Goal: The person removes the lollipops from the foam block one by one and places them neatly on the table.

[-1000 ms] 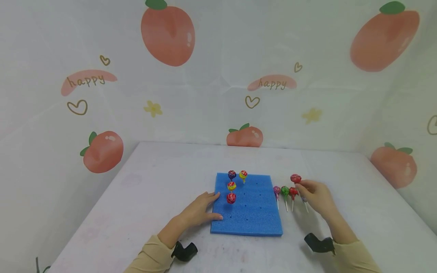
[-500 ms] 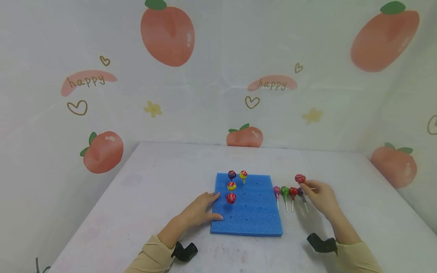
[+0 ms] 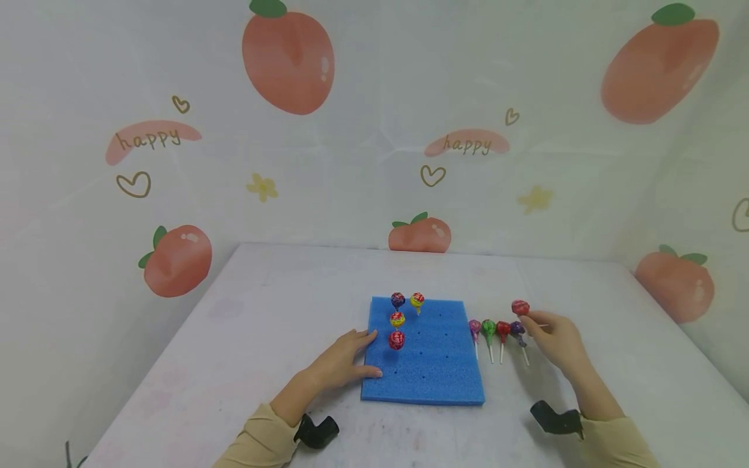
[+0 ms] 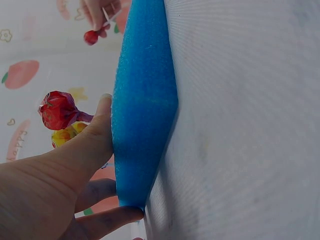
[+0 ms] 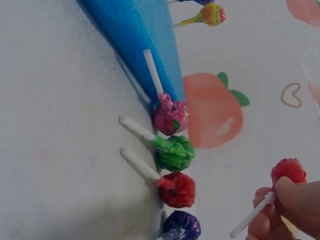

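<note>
My right hand (image 3: 554, 339) pinches a red-wrapped lollipop (image 3: 520, 307) just under its candy head, raised over the table; its white stick (image 5: 252, 215) points down and away in the right wrist view. My left hand (image 3: 342, 361) rests on the left edge of a blue foam board (image 3: 433, 383), thumb and forefinger spread along it. Upright in the board stand a dark purple lollipop (image 3: 398, 299), two yellow-and-red ones, of which one (image 3: 417, 299) is at the back, and a red one (image 3: 396, 340). Small holes dot the rest of the board.
Right of the board several lollipops lie in a row on the white table (image 3: 281, 292): pink (image 3: 474, 327), green (image 3: 488, 327), red (image 3: 502, 329) and purple (image 3: 517, 329). Behind the table hangs a white cloth (image 3: 351, 175) printed with peaches. Black wrist mounts (image 3: 316, 431) sit at both sleeves.
My right hand has moved slightly to the right with the red lollipop, uncovering more of the purple lollipop in the row. The left hand and board have stayed put.
</note>
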Available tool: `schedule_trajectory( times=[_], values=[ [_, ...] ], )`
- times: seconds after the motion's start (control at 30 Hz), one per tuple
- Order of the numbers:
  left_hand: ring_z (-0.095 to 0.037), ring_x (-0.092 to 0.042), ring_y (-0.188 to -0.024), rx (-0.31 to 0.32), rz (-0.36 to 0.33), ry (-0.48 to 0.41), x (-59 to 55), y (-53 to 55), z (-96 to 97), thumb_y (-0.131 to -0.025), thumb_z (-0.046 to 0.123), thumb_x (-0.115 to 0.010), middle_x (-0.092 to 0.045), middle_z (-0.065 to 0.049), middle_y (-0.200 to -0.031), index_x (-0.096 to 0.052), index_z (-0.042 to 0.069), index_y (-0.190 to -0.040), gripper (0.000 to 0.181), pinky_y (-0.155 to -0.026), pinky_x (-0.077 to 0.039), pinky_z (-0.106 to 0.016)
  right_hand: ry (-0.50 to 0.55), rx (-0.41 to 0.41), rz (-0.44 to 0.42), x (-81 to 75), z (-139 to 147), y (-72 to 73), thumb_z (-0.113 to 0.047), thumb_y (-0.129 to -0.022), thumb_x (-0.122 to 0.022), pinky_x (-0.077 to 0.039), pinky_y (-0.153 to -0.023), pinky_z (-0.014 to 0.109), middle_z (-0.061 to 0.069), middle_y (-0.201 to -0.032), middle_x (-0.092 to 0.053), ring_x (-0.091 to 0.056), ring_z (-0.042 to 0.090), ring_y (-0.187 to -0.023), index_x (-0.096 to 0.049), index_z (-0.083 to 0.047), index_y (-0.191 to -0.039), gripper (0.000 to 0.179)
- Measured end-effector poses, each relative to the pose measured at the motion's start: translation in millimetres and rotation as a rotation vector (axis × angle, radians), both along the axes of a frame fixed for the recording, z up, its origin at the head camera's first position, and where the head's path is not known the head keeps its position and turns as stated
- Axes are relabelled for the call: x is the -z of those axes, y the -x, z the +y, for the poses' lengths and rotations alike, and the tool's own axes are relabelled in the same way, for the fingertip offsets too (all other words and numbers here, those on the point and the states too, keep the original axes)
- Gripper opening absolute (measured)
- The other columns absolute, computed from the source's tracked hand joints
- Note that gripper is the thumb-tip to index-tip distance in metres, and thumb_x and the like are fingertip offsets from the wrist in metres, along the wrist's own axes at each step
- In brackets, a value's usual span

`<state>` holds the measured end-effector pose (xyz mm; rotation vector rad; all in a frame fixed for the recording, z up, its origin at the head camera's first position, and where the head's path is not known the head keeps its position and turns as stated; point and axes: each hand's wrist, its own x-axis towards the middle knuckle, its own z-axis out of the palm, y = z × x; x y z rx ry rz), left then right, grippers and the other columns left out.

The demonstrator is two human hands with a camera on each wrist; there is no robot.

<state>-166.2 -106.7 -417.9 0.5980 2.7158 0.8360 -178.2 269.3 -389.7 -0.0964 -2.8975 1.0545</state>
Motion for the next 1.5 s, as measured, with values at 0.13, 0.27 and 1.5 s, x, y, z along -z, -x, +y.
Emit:
schedule_trajectory(
  times=[0.13,0.27,1.5],
  values=[
    [-0.042,-0.028,-0.139,-0.001,-0.001,0.002,0.5,0.2,0.0,-0.082,0.041,-0.068,-0.038,-0.019,-0.147,-0.038,0.003,-0.142,0.077,-0.110,-0.029,-0.057,-0.009,0.001,-0.001,1.6,3.3,0.8,-0.026,-0.097,-0.048,-0.055,-0.080,0.049,0.032,-0.114,-0.060,-0.060,0.045,-0.102,-0.054,0.012,-0.122,0.045],
    [-0.042,-0.028,-0.138,-0.001,-0.002,0.006,2.3,1.5,0.1,-0.081,0.041,-0.068,-0.038,-0.019,-0.147,-0.038,0.003,-0.142,0.078,-0.110,-0.030,-0.057,-0.018,0.005,0.002,1.3,4.6,0.9,-0.025,-0.097,-0.050,-0.055,-0.078,0.046,0.032,-0.114,-0.060,-0.062,0.043,-0.098,-0.055,0.012,-0.120,0.044],
    [-0.043,-0.028,-0.139,0.014,-0.002,-0.009,0.4,0.5,-0.2,-0.082,0.040,-0.068,-0.038,-0.020,-0.147,-0.037,0.002,-0.142,0.078,-0.110,-0.029,-0.056,-0.004,0.042,-0.066,12.2,29.4,-1.8,-0.032,-0.096,-0.050,-0.053,-0.081,0.048,0.033,-0.114,-0.060,-0.065,0.035,-0.091,-0.057,0.012,-0.117,0.049]
  ],
)
